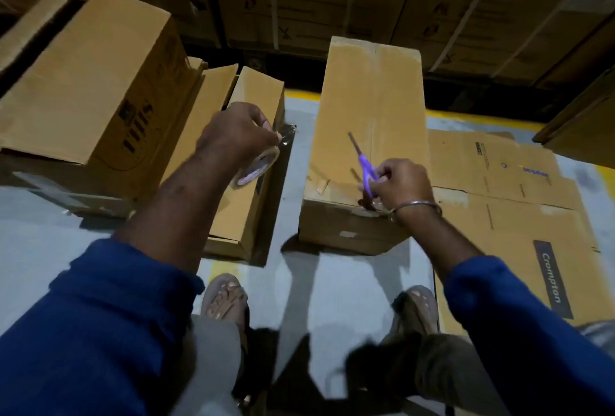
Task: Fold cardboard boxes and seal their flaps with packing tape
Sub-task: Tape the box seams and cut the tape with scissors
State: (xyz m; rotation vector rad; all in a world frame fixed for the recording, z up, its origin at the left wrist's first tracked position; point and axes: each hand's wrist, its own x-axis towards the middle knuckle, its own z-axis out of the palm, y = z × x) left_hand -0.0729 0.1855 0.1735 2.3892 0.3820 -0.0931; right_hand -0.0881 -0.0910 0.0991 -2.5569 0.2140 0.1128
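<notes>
Where boxes crowd — flattened carton [519,202] rightward

Closed brown box [369,122], upright, taped.

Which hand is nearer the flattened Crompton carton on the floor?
Right. The right hand, holding purple scissors, is over the near edge of the sealed box beside the Crompton carton. The left hand holds the tape roll farther left.
</notes>
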